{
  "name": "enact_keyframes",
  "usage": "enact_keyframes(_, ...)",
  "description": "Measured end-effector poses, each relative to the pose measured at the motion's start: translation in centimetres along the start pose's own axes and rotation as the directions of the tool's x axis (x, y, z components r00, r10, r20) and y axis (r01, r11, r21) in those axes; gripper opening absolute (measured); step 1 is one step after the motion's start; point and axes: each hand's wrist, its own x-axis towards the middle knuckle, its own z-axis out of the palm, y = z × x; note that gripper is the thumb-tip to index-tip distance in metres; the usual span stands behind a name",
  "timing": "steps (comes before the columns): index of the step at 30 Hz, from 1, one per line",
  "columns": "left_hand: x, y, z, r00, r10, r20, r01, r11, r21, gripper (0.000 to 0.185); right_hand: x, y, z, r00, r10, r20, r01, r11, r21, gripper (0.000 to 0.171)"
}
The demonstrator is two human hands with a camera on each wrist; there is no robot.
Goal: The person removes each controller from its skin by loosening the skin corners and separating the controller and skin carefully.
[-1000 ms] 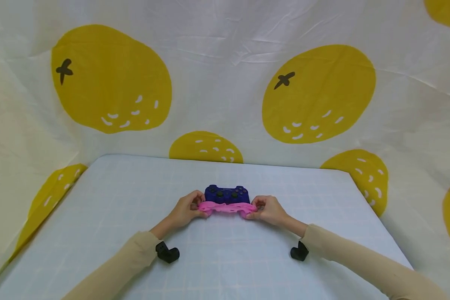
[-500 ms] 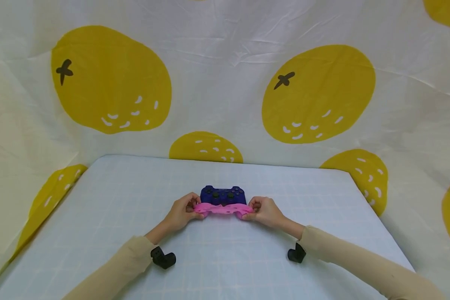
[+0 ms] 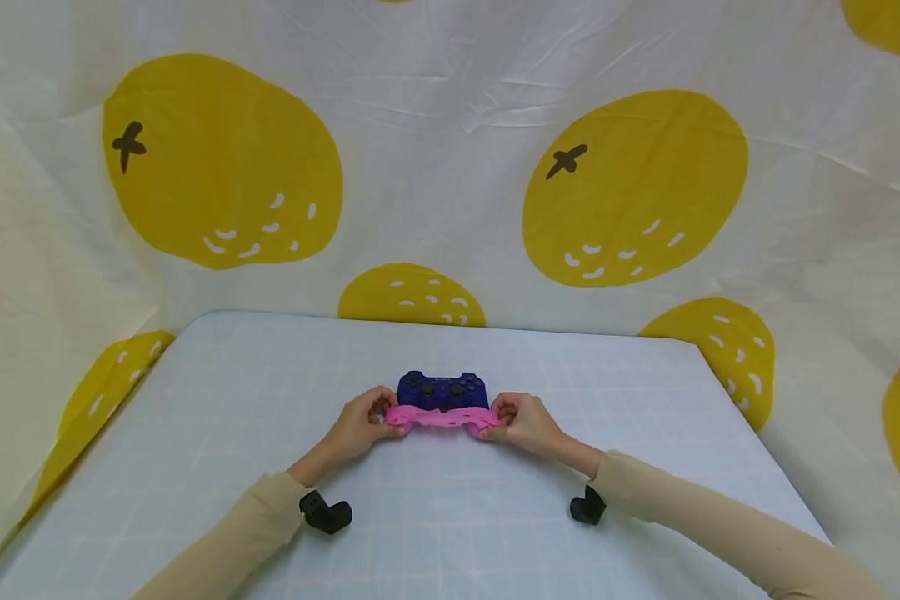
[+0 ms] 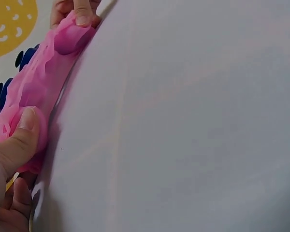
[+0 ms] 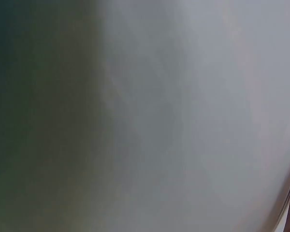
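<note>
A dark blue game controller (image 3: 442,389) lies on the pale table (image 3: 270,375), near its middle. A pink rubbery cover (image 3: 441,418) is stretched across the controller's near side. My left hand (image 3: 360,427) pinches the cover's left end, and my right hand (image 3: 521,422) pinches its right end. In the left wrist view the pink cover (image 4: 41,82) runs along the blue controller (image 4: 2,94), with my left thumb (image 4: 17,140) pressed on it and the other hand's fingers (image 4: 75,9) at the far end. The right wrist view shows only blurred table surface.
A white curtain with large yellow fruit prints (image 3: 630,183) hangs behind and around the table. Black wrist camera mounts (image 3: 326,512) sit under both sleeves. The table's far edge (image 3: 435,327) meets the curtain.
Both hands, the cover and the controller have shifted slightly left and toward me. The grip on the cover is the same.
</note>
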Motion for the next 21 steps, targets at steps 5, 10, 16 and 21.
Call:
enact_keyframes(5,0.1,0.2,-0.2,0.998,-0.057,0.032,0.056,0.998,0.015,0.032,0.0,0.0,0.1,1.0,-0.015,0.024,0.016,1.0,-0.021,0.032)
enact_keyframes(10,0.0,0.5,0.2,0.998,-0.065,-0.007,0.065,0.998,0.017,0.03,0.0,0.0,0.1,1.0,-0.014,0.017,0.015,1.0,-0.025,0.031)
enact_keyframes(16,-0.2,1.2,0.8,0.989,-0.126,-0.08,0.128,0.991,0.027,0.029,-0.2,-0.4,0.1,1.0,-0.009,0.0,0.009,0.999,-0.04,0.032)
enact_keyframes(21,-0.5,1.5,1.2,0.975,-0.182,-0.128,0.187,0.982,0.027,0.027,-0.4,-0.7,0.3,1.0,-0.01,-0.006,0.01,0.999,-0.044,0.032)
